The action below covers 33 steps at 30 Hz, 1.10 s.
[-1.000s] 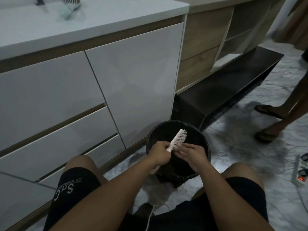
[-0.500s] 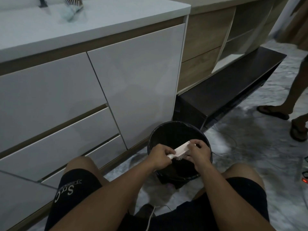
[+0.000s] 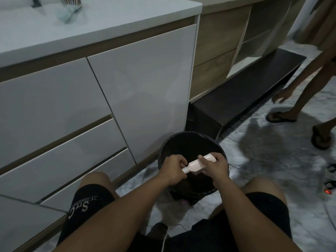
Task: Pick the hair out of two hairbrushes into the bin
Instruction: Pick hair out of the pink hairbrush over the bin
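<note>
Gripping the pale pink plastic hairbrush (image 3: 198, 165) by handle in the left hand (image 3: 173, 167) and bristles in the right hand (image 3: 217, 167), hair is best pulled directly above the round black bin (image 3: 209, 142) at lower centre.

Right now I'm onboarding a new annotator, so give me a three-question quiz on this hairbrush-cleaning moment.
1. True or false: the pink hairbrush is held over the black bin.
2. Which hand grips the brush's handle? A) left hand B) right hand
3. Fill in: the second hairbrush lies on the white ____.

Key: 1 true; 2 A, while the right hand holds the brush's head, bristles facing down; 3 countertop.
</note>
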{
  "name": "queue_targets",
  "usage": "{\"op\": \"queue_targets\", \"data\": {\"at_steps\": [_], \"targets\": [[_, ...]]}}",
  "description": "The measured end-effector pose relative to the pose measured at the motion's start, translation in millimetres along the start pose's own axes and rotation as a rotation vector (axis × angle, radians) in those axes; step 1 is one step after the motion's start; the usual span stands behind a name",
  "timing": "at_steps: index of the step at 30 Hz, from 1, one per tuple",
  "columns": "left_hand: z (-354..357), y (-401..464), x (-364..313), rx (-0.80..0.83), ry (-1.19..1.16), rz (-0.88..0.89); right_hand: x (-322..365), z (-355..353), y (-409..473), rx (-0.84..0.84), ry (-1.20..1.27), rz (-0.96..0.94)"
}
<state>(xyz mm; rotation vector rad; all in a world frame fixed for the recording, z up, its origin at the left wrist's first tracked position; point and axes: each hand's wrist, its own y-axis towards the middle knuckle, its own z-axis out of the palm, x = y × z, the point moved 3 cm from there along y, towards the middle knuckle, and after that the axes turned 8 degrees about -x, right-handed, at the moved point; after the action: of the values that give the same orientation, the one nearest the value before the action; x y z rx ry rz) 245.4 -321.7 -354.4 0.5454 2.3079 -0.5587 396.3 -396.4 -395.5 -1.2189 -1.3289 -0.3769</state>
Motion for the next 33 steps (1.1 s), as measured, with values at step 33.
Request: {"op": "queue_targets", "data": {"at_steps": [33], "targets": [[-21.3,0.3,12.2,0.064,-0.299,-0.201,21.8,5.5,-0.9,-0.170,-0.155,-0.295]]}}
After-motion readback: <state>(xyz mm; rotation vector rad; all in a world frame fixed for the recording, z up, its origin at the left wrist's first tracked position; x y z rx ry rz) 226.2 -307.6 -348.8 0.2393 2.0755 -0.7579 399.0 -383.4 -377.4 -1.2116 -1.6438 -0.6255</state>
